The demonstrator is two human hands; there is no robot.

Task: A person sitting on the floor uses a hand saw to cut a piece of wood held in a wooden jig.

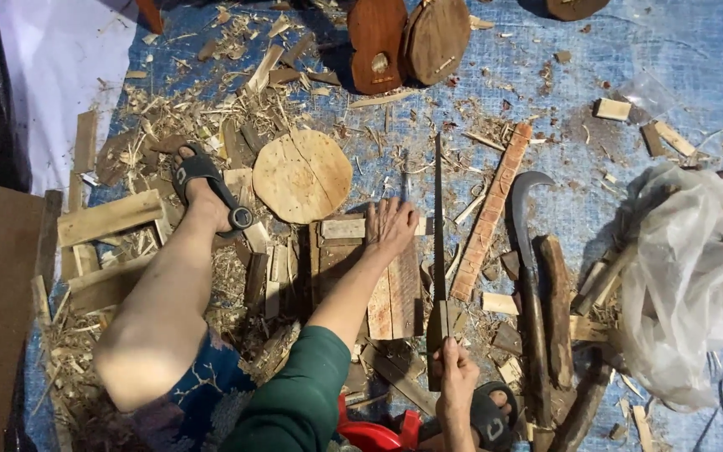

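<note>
Left hand [391, 224]: laid flat, fingers spread and gripping nothing, pressing a small pale strip [353, 228] onto the plank [395, 293] that lies on the blue tarp [696, 50] at mid-frame.

Right hand [455, 372]: fingers wrapped around the handle of a saw [439, 226]. The blade runs straight away from the person, just beside the plank's right edge and the left fingertips.

Handling, judged:
- Saw: stiff, narrow, fairly light; toothed edge sharp, so take it by the handle only.
- Plank: rigid, dry-looking, rough; likely to slide on the tarp unless held down. Grasp by the long edges.
- Strip: light, thin, easily split.

Nearby:
- Round disc [302, 175], pale and cracked across, just beyond the plank.
- Notched slat [490, 213], lying aslant right of the blade.
- Billhook [525, 251] with curved blade, alongside bark-covered sticks.
- Two dark rounded boards [407, 38] at the top.
- Plastic bag [684, 285], crumpled, at right.
- Left foot [202, 197] in a sandal, among shavings and offcuts.

Hard to make out:
- Saw teeth and which way they face: too fine to tell.
- Whether the blade touches the plank: cannot tell.
- Right foot and a red object at the bottom edge: cut off.
- Bag contents: hidden.
</note>
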